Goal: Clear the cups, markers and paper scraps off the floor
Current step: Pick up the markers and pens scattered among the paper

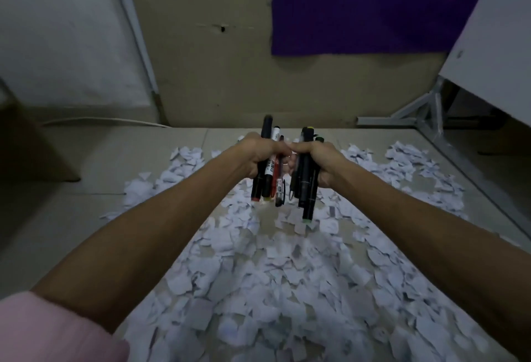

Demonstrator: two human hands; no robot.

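Above the floor (71, 218), at arm's length: left hand (260, 155) grips a bundle of markers (268, 166), fingers curled round them; black, white and red barrels upright. Right hand (319, 160) grips a second bundle of dark markers (306, 180), one green-tipped at its lower end. Thumbs nearly touching. Paper scraps (287, 275) cover the floor beneath both arms. Pink sleeve (43, 330) on left arm. Purple cloth (373, 5) on the far wall; table leg frame (425, 109) at right.

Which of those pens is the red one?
The red pen in the left hand, innermost of that bundle beside the white-labelled marker. The right hand grips only dark ones.
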